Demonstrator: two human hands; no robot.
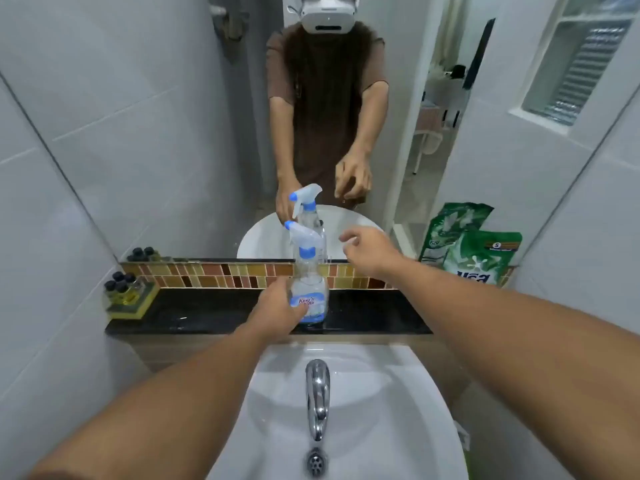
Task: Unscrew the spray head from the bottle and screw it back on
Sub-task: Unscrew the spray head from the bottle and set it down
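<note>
A clear plastic spray bottle (311, 292) with a blue-and-white label stands upright on the black stone ledge (207, 317) behind the sink. Its white spray head (304, 237) with a blue collar and blue nozzle sits on the bottle's neck. My left hand (277, 306) is wrapped around the bottle's lower body. My right hand (370, 252) hovers to the right of the spray head, fingers apart, touching nothing. The mirror above repeats the bottle and both hands.
A white sink (346, 410) with a chrome tap (317, 393) lies below the ledge. Small dark-capped bottles in a yellow tray (128, 292) stand at the ledge's left end. Green detergent pouches (474, 258) lean at the right. Tiled walls close in on both sides.
</note>
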